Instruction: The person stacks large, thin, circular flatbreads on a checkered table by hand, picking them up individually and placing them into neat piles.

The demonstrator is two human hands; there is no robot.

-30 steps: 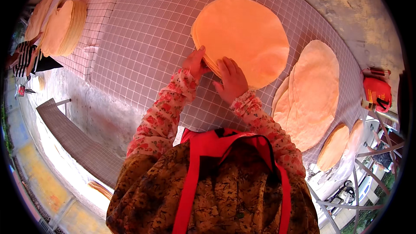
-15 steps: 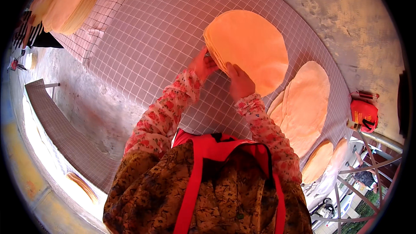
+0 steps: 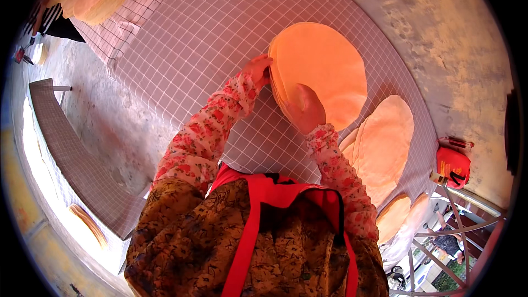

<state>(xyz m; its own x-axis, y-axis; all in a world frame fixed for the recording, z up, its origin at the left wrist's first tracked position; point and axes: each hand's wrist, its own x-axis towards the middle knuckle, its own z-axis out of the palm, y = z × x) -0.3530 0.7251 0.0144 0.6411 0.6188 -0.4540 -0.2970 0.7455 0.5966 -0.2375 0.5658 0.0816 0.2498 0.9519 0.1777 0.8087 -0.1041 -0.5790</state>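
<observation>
The stack (image 3: 324, 66) lies on the counter (image 3: 231, 16), bare toward 10 o'clock, left hand (image 3: 257, 70) touching its 9 o'clock edge, right hand (image 3: 309, 111) its 7, grips unclear, ovals (image 3: 386, 143) at 5, bag (image 3: 452, 164) at 4, contents hidden.

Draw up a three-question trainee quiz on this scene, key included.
1. Multiple choice: where is the left hand?
A) at the left edge of the stack of round sheets
B) in the middle of its top
C) at its far edge

2. True or false: more sheets lie to the right of that stack.

3. Fill in: the tabletop shows a ____ of pale lines.

Key: 1. A; 2. True; 3. grid.
</observation>
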